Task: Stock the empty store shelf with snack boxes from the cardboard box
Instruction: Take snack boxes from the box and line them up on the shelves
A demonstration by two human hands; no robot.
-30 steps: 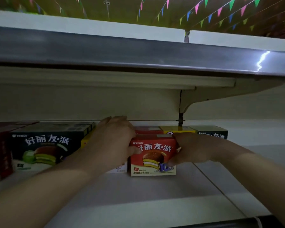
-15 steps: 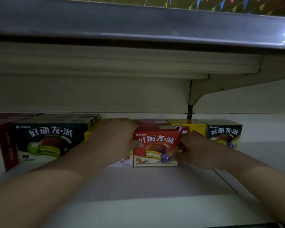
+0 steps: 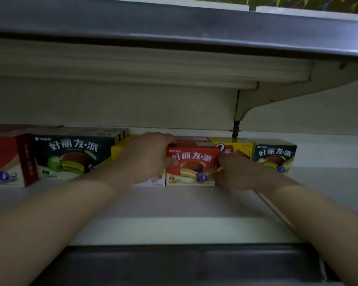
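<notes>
1. I am placing one box: the red snack box (image 3: 191, 164) stands upright on the shelf (image 3: 184, 205), face toward me, in front of a second red box of which only the top shows. It sits in the row between a yellow-and-white box (image 3: 151, 180) on its left and a yellow box (image 3: 233, 147) further back on its right.
2. My left hand (image 3: 147, 157) lies over the box's upper left corner, fingers reaching across the top and the thumb pressed on the front face. That grip is closed round the box's edge.
3. My right hand (image 3: 236, 172) is at the box's right side, fingers curled against it low down. I judge it holds the box too, though the fingertips are hard to make out in the dim light.
4. Next, I think, the box needs squaring with its neighbours; then both hands let go and draw back without dragging it.
5. The cardboard box is out of view. A large green snack box (image 3: 70, 155) and a small green one (image 3: 274, 155) flank the row.
</notes>
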